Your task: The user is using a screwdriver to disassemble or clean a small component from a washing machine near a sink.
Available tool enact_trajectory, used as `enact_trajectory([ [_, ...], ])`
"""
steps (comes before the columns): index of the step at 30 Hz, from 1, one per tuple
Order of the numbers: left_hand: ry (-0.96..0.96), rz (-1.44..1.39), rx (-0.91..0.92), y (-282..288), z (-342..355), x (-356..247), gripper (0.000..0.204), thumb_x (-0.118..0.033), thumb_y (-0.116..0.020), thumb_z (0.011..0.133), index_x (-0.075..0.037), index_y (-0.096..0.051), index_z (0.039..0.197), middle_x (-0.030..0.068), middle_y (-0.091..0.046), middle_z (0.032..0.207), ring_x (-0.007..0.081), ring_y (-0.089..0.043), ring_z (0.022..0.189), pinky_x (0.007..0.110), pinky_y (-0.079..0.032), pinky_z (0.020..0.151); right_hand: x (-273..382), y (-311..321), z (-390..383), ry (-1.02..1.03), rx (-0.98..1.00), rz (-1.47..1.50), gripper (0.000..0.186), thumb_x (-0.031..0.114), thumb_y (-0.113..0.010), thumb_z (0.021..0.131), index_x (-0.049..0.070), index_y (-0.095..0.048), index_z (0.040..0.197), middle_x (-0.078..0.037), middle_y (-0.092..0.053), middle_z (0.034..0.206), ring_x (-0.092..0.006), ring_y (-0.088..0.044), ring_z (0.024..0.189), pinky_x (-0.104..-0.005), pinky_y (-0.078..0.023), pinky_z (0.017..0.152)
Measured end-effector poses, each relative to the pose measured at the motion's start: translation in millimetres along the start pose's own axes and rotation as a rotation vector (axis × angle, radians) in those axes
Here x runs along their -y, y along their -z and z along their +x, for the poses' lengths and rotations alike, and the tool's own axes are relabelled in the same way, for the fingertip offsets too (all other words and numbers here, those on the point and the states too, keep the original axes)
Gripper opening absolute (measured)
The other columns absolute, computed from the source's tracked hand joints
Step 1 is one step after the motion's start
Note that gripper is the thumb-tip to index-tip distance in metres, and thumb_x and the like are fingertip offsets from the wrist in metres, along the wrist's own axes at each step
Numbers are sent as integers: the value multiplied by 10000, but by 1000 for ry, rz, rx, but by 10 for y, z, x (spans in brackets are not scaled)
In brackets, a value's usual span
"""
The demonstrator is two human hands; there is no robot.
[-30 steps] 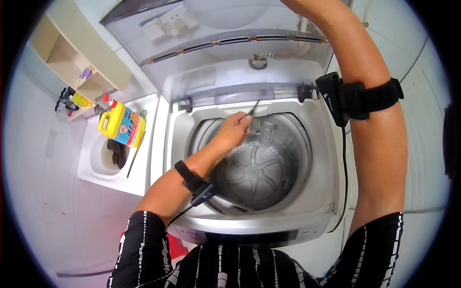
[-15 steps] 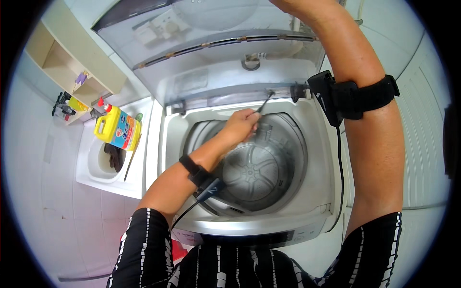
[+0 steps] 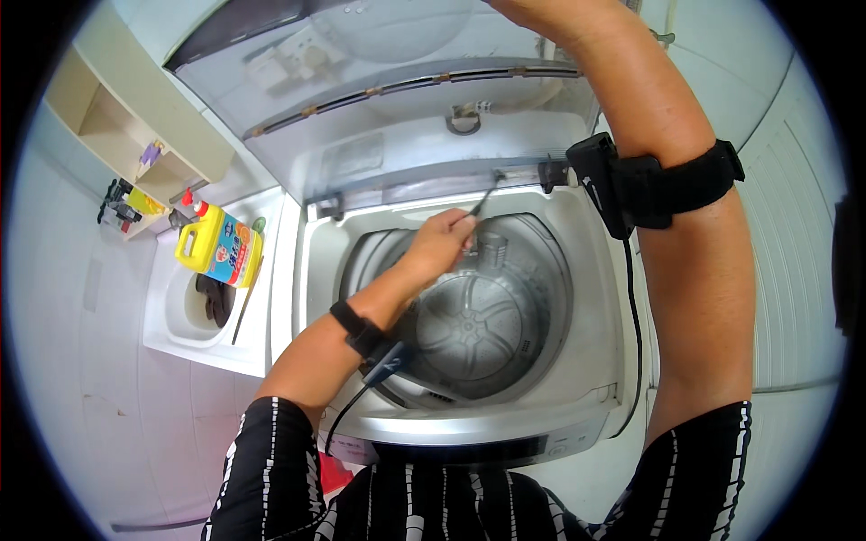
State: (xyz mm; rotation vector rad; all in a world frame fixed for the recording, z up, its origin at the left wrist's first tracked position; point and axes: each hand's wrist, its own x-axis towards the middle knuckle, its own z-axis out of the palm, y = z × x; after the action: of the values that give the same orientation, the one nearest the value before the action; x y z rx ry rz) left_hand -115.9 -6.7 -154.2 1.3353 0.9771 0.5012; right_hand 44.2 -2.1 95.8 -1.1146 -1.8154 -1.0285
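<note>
A top-loading washing machine (image 3: 591, 316) stands in front of me with its see-through lid (image 3: 388, 126) raised. My left hand (image 3: 439, 243) is closed around a thin dark brush (image 3: 487, 196) with a small tip, above the back of the round metal drum (image 3: 469, 325). The brush's tip meets the strip along the lid's hinge, between the two dark hinges. My right arm reaches up past the lid's right side. Only the wrist end of my right hand (image 3: 532, 11) shows at the top edge, by the lid; its fingers are out of sight.
Left of the machine is a white sink (image 3: 167, 316) with dark cloth (image 3: 214, 300) in its basin. A yellow detergent jug (image 3: 221, 245) with a red cap stands on its rim beside a thin stick (image 3: 247, 302). A cream shelf (image 3: 135, 108) hangs at the upper left.
My left hand and the brush have shifted slightly left along the hinge strip. The whole view has moved a little, and my right hand shows slightly farther left.
</note>
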Motion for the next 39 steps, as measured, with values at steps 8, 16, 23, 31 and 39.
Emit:
enact_trajectory([
  [8, -67, 13, -66, -38, -44, 135, 204, -237, -447, 953, -76, -530, 1045, -33, -458, 691, 46, -355, 487, 197, -265, 397, 21, -28, 29, -3, -30, 11, 408, 274, -617, 828, 94, -559, 1189, -114, -581, 1033, -286, -513, 1023, -401, -353, 931],
  [16, -80, 58, 3, -159, 126, 40, 216, -259, -451, 948, -82, -547, 1026, -36, -467, 679, 50, -372, 489, 200, -301, 415, 69, -49, 50, -34, 7, -26, 408, 255, -616, 830, 93, -552, 1198, -116, -577, 1034, -288, -511, 1025, -403, -354, 931],
  [23, 2, 63, -19, 67, -41, 32, 241, -269, -454, 951, -73, -559, 1046, -36, -467, 680, 62, -377, 480, 202, -298, 410, 38, 32, 13, -8, 0, -1, 407, 256, -627, 821, 89, -559, 1185, -119, -585, 1013, -288, -515, 1016, -403, -360, 919],
  [31, -16, 70, 54, -116, 55, -114, 240, -256, -463, 949, -73, -557, 1072, -42, -481, 694, 36, -396, 505, 190, -302, 409, 17, -29, 15, -2, -39, 8, 402, 262, -628, 818, 94, -564, 1177, -115, -582, 1018, -285, -515, 998, -404, -356, 919],
  [39, 201, 26, 54, 149, -83, -263, 213, -224, -468, 955, -64, -553, 1067, -40, -470, 677, 35, -365, 474, 181, -224, 388, 9, -45, 0, -15, -20, 34, 406, 255, -621, 822, 91, -555, 1187, -116, -573, 1046, -277, -505, 1032, -404, -347, 931],
])
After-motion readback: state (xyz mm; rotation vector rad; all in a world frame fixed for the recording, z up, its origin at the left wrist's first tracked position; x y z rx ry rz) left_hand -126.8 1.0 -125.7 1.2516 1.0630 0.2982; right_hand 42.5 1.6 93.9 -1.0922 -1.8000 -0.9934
